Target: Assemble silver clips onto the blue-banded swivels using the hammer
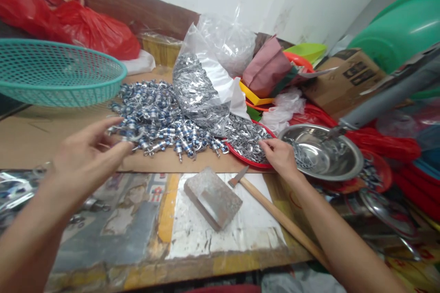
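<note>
My left hand [85, 155] is at the near left edge of a pile of blue-and-silver metal fittings [154, 105], thumb and forefinger apart with no part clearly held. Slightly blurred, my right hand [280, 155] pinches at the right side of small flat metal pieces [245, 135]; whatever sits between its fingertips is too small to make out. Those pieces fill a red tray [237, 155]. Between the hands lies a rectangular metal block [213, 199]. Beside it rests a hammer [271, 206], its wooden handle running under my right forearm.
A clear plastic bag [199, 87] of metal pieces leans behind the pile. A turquoise basket [68, 94] stands at left. At right are a steel bowl [354, 165] and a grey bar [388, 94] slanting over it. More fittings [17, 192] lie near my left forearm.
</note>
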The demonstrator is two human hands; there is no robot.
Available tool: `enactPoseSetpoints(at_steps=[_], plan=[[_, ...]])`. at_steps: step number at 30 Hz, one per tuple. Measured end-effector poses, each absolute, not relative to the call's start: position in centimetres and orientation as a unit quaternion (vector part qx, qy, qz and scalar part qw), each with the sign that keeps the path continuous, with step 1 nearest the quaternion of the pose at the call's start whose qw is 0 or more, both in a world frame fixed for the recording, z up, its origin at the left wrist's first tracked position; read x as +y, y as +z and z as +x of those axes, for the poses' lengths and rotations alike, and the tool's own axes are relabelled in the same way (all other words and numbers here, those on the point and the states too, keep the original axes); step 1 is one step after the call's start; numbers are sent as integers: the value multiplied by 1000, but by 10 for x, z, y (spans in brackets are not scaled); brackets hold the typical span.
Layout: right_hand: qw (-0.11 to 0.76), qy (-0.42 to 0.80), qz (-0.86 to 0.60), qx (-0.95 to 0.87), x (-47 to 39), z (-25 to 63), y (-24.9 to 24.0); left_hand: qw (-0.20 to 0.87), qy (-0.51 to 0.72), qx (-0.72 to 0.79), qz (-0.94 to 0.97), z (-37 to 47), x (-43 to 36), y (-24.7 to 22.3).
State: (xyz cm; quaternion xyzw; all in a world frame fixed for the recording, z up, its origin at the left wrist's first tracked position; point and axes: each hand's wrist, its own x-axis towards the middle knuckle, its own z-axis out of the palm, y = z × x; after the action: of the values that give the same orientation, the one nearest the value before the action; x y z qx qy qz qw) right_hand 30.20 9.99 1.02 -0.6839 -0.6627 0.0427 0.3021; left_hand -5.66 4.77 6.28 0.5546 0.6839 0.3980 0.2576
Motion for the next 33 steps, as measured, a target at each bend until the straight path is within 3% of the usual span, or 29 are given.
enactPoseSetpoints(at_steps=[2, 4, 6, 11, 23, 28, 31, 33], plan=[[345, 82, -660, -662, 81, 284, 17, 445, 469, 590, 484, -28, 28, 56], [375, 131, -622, -675, 55, 259, 22, 631, 458, 503, 373, 0, 9, 43], [403, 175, -572, -692, 29, 231, 26, 688, 444, 483, 309, 22, -7, 30], [494, 255, -422, -716, -8, 190, 30, 638, 464, 524, 320, 41, -25, 15], [508, 323, -398, -692, -23, 184, 38, 504, 389, 539, 551, 26, -21, 7], [507, 348, -401, -679, -29, 187, 28, 466, 465, 527, 537, 26, -28, 11], [503, 316, -383, -707, -33, 189, 23, 494, 465, 533, 505, 26, -31, 16], [493, 230, -364, -756, -34, 191, 20, 537, 461, 530, 467, 25, -31, 18]])
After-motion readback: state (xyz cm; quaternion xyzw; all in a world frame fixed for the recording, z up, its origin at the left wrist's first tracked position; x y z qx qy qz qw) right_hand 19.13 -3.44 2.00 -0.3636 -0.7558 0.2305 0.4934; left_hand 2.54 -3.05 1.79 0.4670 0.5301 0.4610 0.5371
